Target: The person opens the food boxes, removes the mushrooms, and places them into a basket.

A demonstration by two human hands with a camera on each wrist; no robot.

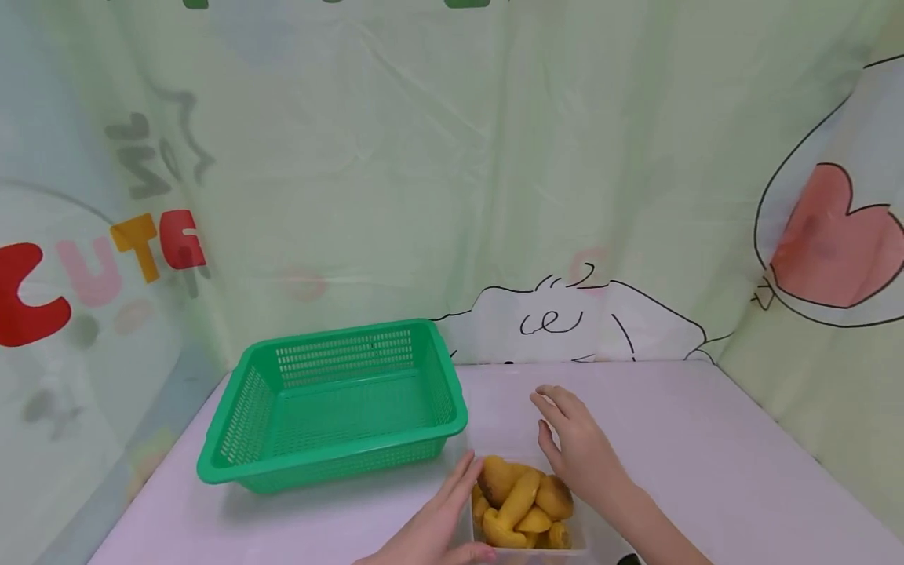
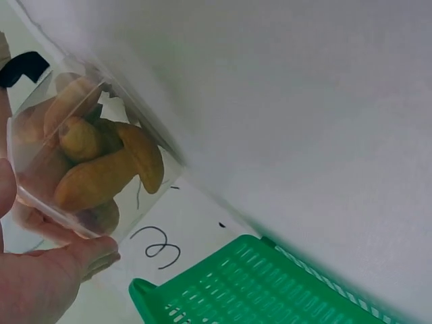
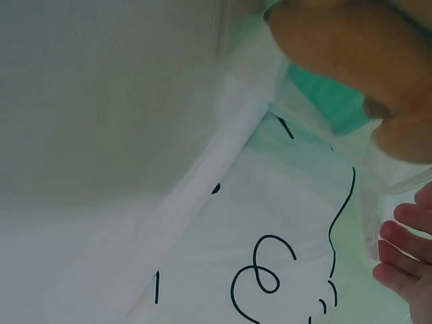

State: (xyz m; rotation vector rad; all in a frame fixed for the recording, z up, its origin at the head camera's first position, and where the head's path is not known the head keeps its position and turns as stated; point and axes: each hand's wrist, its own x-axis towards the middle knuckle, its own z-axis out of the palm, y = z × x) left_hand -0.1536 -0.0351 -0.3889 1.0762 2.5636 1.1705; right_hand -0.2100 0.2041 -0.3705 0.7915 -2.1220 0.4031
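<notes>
A clear plastic box (image 1: 579, 540) stands near the front of the table, filled with several yellow-brown mushrooms (image 1: 521, 502). My left hand (image 1: 438, 519) lies along the box's left side, fingers extended and thumb by its near edge. In the left wrist view the mushrooms (image 2: 101, 179) show through the transparent wall. Over the box's far right corner is my right hand (image 1: 586, 453), its fingers loosely bent and spread with nothing between them. Large and close in the right wrist view are brown mushrooms (image 3: 351, 54).
A green plastic basket (image 1: 332, 454) with slotted walls stands to the left, beyond my left hand. Behind the pale table (image 1: 706, 463) hangs a printed curtain (image 1: 395, 180). Near my right wrist is a small black object (image 1: 628, 559), partly cut off.
</notes>
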